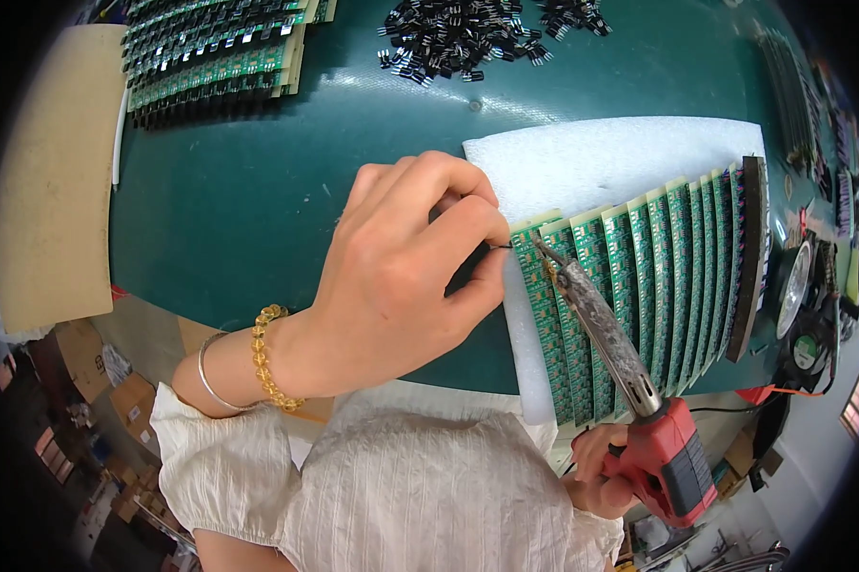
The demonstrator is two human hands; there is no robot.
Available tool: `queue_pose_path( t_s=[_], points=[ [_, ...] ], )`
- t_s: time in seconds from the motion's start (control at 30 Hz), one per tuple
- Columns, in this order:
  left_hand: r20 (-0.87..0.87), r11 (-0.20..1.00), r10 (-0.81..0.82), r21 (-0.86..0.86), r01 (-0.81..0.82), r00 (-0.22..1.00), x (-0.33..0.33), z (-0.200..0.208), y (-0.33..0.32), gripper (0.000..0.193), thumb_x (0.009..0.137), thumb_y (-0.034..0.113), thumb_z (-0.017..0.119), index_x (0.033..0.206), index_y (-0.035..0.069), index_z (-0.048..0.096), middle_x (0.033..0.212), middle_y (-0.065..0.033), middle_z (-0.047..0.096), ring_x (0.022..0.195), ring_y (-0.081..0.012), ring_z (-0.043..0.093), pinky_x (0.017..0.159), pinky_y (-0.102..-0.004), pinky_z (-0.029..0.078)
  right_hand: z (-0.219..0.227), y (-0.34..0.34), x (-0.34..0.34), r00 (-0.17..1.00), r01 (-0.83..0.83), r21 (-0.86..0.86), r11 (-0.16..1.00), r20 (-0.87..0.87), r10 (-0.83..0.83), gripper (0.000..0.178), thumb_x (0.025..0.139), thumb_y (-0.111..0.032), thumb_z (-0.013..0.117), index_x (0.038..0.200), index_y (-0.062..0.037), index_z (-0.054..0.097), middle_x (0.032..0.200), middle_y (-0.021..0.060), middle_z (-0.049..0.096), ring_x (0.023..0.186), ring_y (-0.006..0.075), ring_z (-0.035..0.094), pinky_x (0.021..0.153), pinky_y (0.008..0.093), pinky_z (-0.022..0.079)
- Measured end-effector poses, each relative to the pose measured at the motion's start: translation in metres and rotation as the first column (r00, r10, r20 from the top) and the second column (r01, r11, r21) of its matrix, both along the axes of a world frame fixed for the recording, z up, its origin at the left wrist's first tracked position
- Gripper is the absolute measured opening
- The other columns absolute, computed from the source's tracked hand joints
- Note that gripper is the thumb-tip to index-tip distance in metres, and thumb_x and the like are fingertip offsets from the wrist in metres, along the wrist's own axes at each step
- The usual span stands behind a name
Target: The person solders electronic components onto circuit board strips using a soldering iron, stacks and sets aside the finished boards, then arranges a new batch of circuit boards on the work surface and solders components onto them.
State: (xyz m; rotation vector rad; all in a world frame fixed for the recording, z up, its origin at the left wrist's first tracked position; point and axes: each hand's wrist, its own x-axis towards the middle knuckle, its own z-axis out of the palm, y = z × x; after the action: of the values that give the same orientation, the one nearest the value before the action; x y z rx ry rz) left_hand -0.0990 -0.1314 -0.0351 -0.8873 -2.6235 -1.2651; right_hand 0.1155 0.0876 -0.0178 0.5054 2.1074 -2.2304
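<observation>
My left hand (391, 267) is closed in a pinch at the left edge of a row of overlapping green circuit boards (623, 276). Between its thumb and index fingertip a small dark part (504, 247) shows, touching or nearly touching the first board; the fingers hide most of it. Wrapped around the grip of a red soldering gun (675, 462) is my right hand (596, 472). The gun's metal barrel slants up and left, its tip at the top of the leftmost boards, close to the left fingertips. Under the boards lies a white foam sheet (620, 157).
Loose black three-legged components (458, 33) are heaped at the far middle of the green table (220, 210). Stacked boards with black parts (215, 71) stand far left, beside a tan panel (53, 181). A dark bar (749, 257) borders the boards' right end, near a small fan (808, 351).
</observation>
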Motion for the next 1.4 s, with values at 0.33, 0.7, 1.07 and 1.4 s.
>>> queue_pose_path(
  t_s=[0.33, 0.7, 1.07, 1.4],
  points=[
    [0.003, 0.999, 0.003, -0.032, -0.003, 1.000, -0.001, 0.002, 0.000, 0.026, 0.062, -0.004, 0.073, 0.083, 0.006, 0.064, 0.094, -0.0076, 0.061, 0.079, -0.0229, 0.056, 0.069, -0.0305, 0.045, -0.005, 0.005, -0.006, 0.983, -0.044, -0.082, 0.996, -0.179, 0.029, 0.079, 0.079, -0.060, 0.066, 0.122, 0.0016, 0.041, 0.051, 0.0030, 0.051, 0.040, 0.0157, 0.047, 0.041, 0.0293, 0.038],
    [-0.116, 0.989, 0.107, -0.088, -0.117, 0.988, -0.022, 0.012, -0.023, 0.024, 0.070, -0.002, 0.073, 0.093, 0.001, 0.065, 0.093, -0.0129, 0.062, 0.084, -0.0262, 0.062, 0.072, -0.0311, 0.051, -0.014, 0.005, -0.013, 0.921, 0.034, -0.263, 0.964, -0.365, -0.132, 0.075, 0.082, -0.058, 0.064, 0.122, 0.0018, 0.041, 0.046, 0.0029, 0.045, 0.033, 0.0123, 0.038, 0.036, 0.0242, 0.029],
    [-0.453, 0.932, -0.133, -0.360, -0.045, 0.881, -0.079, 0.002, -0.029, 0.014, 0.072, -0.001, 0.070, 0.084, 0.002, 0.062, 0.082, -0.0084, 0.058, 0.075, -0.0256, 0.056, 0.067, -0.0349, 0.045, -0.009, -0.007, -0.004, 0.823, 0.500, -0.224, 0.837, -0.177, -0.539, 0.085, 0.080, -0.056, 0.068, 0.134, 0.0022, 0.036, 0.049, 0.0018, 0.047, 0.034, 0.0099, 0.036, 0.037, 0.0227, 0.028],
    [-0.425, 0.926, -0.114, -0.372, -0.058, 0.898, -0.068, -0.002, -0.024, 0.010, 0.076, 0.004, 0.068, 0.080, 0.004, 0.058, 0.078, -0.0065, 0.054, 0.076, -0.0237, 0.054, 0.070, -0.0332, 0.042, -0.012, 0.003, 0.005, 0.891, 0.372, -0.222, 0.901, -0.188, -0.414, 0.081, 0.084, -0.056, 0.063, 0.135, 0.0008, 0.034, 0.053, 0.0018, 0.046, 0.039, 0.0119, 0.039, 0.043, 0.0267, 0.035]
  ],
)
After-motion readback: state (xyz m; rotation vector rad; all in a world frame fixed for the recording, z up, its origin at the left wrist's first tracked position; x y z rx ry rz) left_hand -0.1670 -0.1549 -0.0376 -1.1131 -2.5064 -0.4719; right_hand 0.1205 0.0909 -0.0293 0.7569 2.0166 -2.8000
